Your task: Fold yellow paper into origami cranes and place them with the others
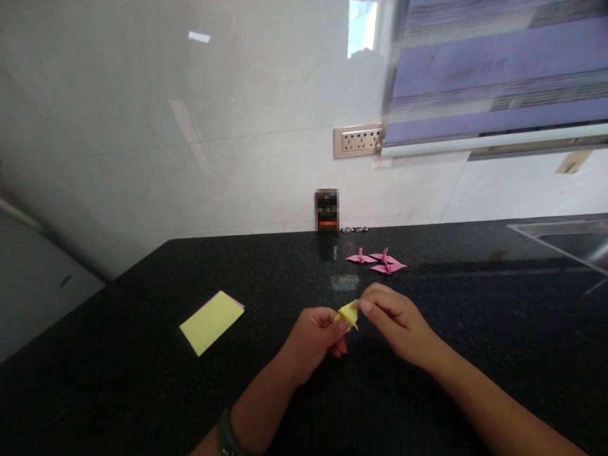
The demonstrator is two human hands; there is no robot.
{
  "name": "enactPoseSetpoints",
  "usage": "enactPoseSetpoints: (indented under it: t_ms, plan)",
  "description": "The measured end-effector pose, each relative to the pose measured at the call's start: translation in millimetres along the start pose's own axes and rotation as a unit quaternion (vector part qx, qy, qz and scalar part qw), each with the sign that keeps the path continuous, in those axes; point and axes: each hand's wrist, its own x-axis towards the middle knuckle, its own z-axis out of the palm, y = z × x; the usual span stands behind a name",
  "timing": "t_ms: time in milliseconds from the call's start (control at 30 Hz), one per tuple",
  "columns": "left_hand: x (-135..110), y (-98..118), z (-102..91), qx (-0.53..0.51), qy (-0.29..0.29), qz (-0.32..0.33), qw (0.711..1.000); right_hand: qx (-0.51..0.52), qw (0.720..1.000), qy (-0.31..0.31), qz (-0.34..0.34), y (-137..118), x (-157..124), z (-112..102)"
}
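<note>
A small folded piece of yellow paper (350,312) is held up between both hands over the black countertop. My left hand (314,339) pinches its lower left side between thumb and fingers. At its upper right edge, my right hand (395,320) grips the paper with thumb and forefinger. The paper has pointed, bent flaps, and part of it is hidden behind my left fingers. Three pink folded paper cranes (388,268) sit together just beyond my right hand. Off to the left lies a stack of flat yellow paper (212,323), with a pink edge peeping out beneath.
The black countertop (118,342) runs back to a pale tiled wall (237,158). A phone (327,210) leans upright there, a beaded strap (354,230) beside it. Wall sockets (361,140) and a purple blind (494,76) are above. At the far right is a sink rim (532,234).
</note>
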Motion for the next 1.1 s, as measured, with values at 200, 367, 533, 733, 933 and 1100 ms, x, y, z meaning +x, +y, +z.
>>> enactPoseSetpoints:
  t_ms: [200,367,533,733,933,1100]
  plan:
    - [0,-1,-3.4,0.063,-0.043,0.005,0.997,0.03,0.994,-0.083,0.057,3,2,-4]
    - [0,0,-6.3,0.08,-0.061,-0.004,0.995,0.158,0.95,-0.193,0.188,7,-4,-2]
    - [-3,3,-3.3,0.001,-0.092,-0.026,0.995,0.339,0.87,-0.244,0.263,6,-7,3]
    - [-3,-4,2.4,-0.205,-0.126,-0.076,0.968,0.548,0.754,-0.193,0.305,7,-10,18]
    - [-1,-9,5.4,-0.305,-0.134,-0.034,0.942,0.65,0.695,-0.153,0.266,9,-11,31]
    - [-2,-9,10.2,-0.344,-0.118,-0.015,0.931,0.685,0.672,-0.118,0.254,8,-12,37]
